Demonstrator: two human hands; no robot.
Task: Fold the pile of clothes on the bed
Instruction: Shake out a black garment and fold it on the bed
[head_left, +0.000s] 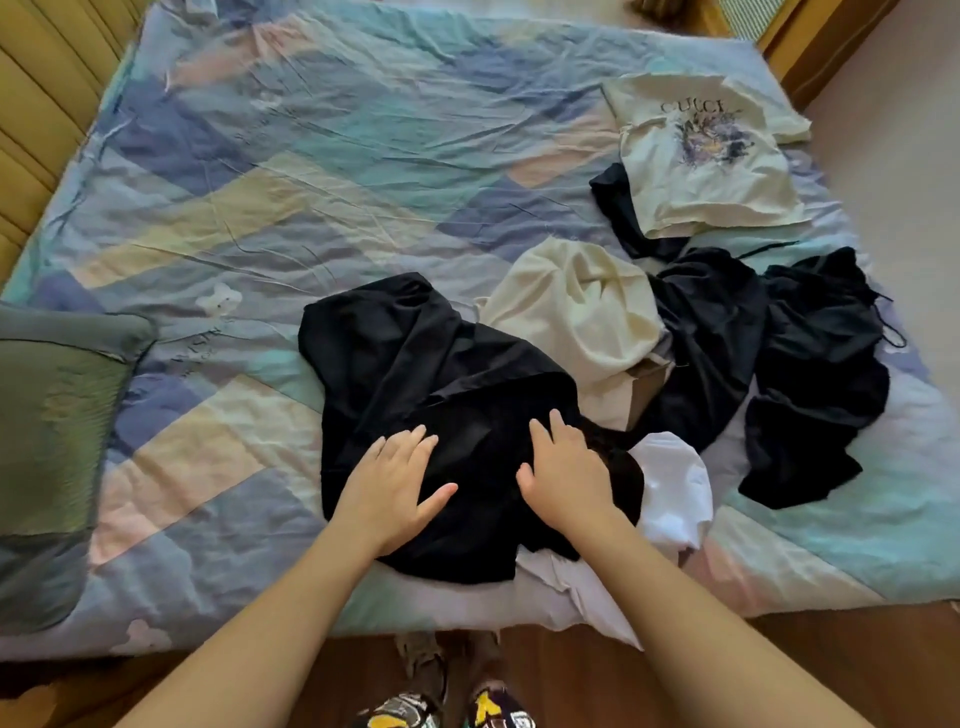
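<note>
My left hand (397, 486): I am laying it flat on the black garment (415, 395), fingers straight and spread, gripping nothing.
My right hand (566, 470): I am pressing it flat on the same black cloth, just beside the left one, at its 3 o'clock; fingers are straight, nothing is held.
Black garment: it is lying crumpled on the near part of the bed (311, 156), under both my palms, and reaching away toward 11 o'clock.
White garment (670, 483): it is showing from under the black one at 4 o'clock from my right hand, touching it.
Cream garment (576, 312): it is lying bunched at 1 o'clock from my hands, touching the black garment.
Dark clothes (810, 374): they are lying in loose heaps at 2 o'clock, right of the cream one.
Printed T-shirt (711, 156): it is lying flat at the far right of the bed, partly over another dark piece.
Green pillow (57, 415): it is resting at 9 o'clock, at the bed's left edge.
My shoes (452, 712): they are standing on the wooden floor (779, 654), at 6 o'clock.
</note>
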